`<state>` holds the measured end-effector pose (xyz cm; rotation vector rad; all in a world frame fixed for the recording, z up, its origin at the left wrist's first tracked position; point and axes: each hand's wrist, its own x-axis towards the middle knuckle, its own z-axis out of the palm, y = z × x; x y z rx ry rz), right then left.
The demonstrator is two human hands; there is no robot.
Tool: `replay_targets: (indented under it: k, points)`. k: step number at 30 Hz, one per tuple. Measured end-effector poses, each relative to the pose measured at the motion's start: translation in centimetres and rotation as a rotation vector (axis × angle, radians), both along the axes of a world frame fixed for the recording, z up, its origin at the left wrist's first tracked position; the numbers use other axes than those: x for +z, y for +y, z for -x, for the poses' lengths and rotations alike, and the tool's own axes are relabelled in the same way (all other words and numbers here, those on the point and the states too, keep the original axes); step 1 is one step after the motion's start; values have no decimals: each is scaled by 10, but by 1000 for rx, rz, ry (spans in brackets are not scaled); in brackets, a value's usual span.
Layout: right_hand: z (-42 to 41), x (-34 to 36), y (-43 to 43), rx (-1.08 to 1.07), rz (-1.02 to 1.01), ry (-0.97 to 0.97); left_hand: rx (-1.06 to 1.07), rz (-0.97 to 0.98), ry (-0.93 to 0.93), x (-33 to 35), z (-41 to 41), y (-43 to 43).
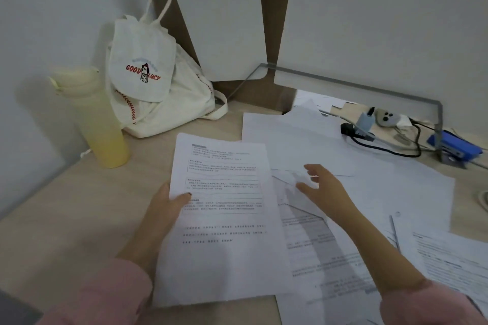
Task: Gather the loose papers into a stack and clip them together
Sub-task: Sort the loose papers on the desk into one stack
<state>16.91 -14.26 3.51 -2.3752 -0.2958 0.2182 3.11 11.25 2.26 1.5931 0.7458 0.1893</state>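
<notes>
Left hand (169, 206) pinches printed sheet (224, 219) at left edge, thumb on top. Right hand (320, 183) released, fingers spread over loose papers (330, 145) on desk (79, 206); contact unclear.

Risks:
- creased sheet (286, 178) folds worse if dragged
- thin stick (394, 229) swept into stack
- far sheets snag on cables (383, 145)

Pink sleeves (100, 295); bare left hand (163, 210), right hand (323, 185).
</notes>
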Motion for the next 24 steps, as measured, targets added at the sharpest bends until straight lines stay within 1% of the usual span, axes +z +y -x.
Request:
replay_targets:
  k: [2, 4, 6, 8, 10, 13, 18, 20, 24]
  points:
    - [-12, -6, -10, 135, 224, -80, 14, -106, 24, -7, -1, 2]
    - [-24, -9, -16, 274, 389, -73, 15, -170, 49, -13, -2, 3]
    - [-36, -8, -18, 361, 534, -75, -1, -209, 78, -18, -2, 6]
    - [-46, -6, -17, 420, 620, -62, -24, -233, 68, -24, -1, 8]
    - [-52, -4, -15, 449, 651, -26, 8, -223, 28, -27, 2, 6]
    - [-53, -7, -12, 454, 624, -29, 68, -192, -51, -30, 7, 1]
    - [-51, -22, -6, 404, 658, -215, 111, -197, -124, -34, 7, 2]
    - [-53, -25, -3, 397, 662, -239, 114, -196, -134, -34, 7, 1]
    - [-57, -21, -2, 457, 670, -147, 125, -205, -143, -33, 7, 0]
